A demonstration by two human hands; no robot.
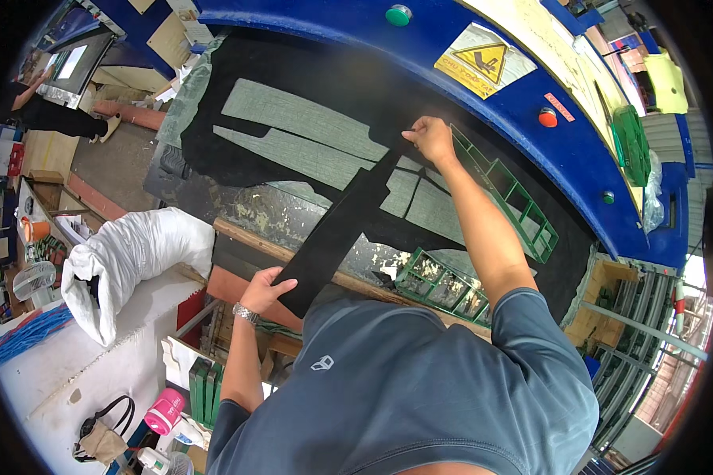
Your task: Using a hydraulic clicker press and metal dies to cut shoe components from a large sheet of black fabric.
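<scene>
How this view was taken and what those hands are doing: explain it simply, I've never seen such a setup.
There is no robot here. A wide fisheye camera on a person's head looks down, so straight edges look bent. The left hand, below a wristwatch, holds the lower end of a long black piece; the right hand pinches its upper end. Beneath and beyond it, a black sheet is spread out, with pale grey-green shapes showing on it. Two green frames lie toward the right. Across the far side runs a blue machine with push buttons and a yellow warning sign.
</scene>
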